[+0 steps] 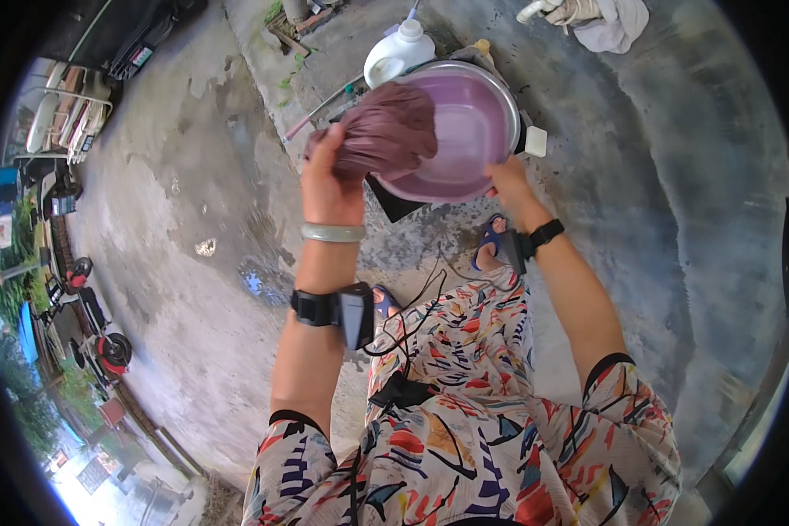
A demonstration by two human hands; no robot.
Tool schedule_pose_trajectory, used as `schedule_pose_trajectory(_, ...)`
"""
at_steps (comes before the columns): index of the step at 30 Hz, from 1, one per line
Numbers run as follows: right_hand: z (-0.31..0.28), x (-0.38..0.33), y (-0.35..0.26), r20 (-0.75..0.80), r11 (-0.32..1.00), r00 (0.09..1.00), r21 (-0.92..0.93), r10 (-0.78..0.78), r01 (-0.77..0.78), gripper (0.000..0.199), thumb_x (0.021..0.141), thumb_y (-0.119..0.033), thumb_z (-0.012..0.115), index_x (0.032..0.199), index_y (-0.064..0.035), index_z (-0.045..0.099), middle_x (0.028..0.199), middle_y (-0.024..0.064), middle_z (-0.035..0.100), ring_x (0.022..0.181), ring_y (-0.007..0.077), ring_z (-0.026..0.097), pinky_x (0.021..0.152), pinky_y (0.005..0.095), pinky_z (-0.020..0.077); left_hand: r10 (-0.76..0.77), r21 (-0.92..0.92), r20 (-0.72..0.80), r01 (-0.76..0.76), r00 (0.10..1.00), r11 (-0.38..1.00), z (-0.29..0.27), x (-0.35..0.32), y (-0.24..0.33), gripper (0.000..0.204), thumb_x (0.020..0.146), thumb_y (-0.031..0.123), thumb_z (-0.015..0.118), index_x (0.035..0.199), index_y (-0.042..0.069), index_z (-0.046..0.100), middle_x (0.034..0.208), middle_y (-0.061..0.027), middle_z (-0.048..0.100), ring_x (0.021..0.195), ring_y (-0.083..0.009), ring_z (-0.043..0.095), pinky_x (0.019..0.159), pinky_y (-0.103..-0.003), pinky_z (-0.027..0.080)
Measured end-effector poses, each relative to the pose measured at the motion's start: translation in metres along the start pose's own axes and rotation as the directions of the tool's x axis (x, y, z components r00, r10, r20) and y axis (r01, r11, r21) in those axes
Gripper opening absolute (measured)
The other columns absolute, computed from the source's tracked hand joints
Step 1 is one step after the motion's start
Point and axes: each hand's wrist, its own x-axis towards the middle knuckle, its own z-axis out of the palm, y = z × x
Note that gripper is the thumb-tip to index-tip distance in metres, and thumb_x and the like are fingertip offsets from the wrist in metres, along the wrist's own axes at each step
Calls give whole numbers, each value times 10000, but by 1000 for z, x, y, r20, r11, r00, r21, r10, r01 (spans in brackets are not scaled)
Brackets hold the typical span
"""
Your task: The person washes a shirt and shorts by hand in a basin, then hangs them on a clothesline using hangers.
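In my left hand (326, 188) is a bunched mauve cloth (384, 131), its folds bulging over the left part of a pink-purple basin (460, 184). The thumb lies along the near side of the cloth; my other left fingers are mostly hidden behind it. My right hand (513, 182) is closed on the basin's near right rim. The basin is tilted, and its visible inside looks pale pink and smooth. Behind it shows the shiny rim of a metal basin (507, 92).
A white plastic jug (399, 54) stands beyond the basin, near a thin stick (324, 112). A small whitish block (536, 141) lies to the right. Grey cloth (618, 24) is at the far right. A red-and-black scooter (105, 337) stands far left on the concrete ground (175, 289).
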Motion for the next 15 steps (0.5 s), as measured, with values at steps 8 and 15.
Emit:
schedule_pose_trajectory(8, -26, -64, -68, 462, 552, 814, 600, 352, -579, 245, 765, -96, 647, 984, 6, 605, 825, 113, 595, 621, 220, 585, 397, 327, 435, 7, 704, 703, -693, 712, -156, -33, 26, -98, 494, 686, 17, 744, 1153, 66, 591, 1303, -183, 548, 1155, -353, 556, 995, -450, 440)
schedule_pose_trajectory(15, -43, -84, -70, 354, 664, 861, 549, 365, -507, 443, 732, -46, 607, 1169, -3, 548, 867, 102, 602, 609, 228, 583, 354, 337, 437, -65, 884, 386, -390, 920, -257, -11, 51, -127, 503, 791, 346, 736, 1164, 32, 613, 1317, -248, 541, 1223, -387, 530, 1010, -422, 424)
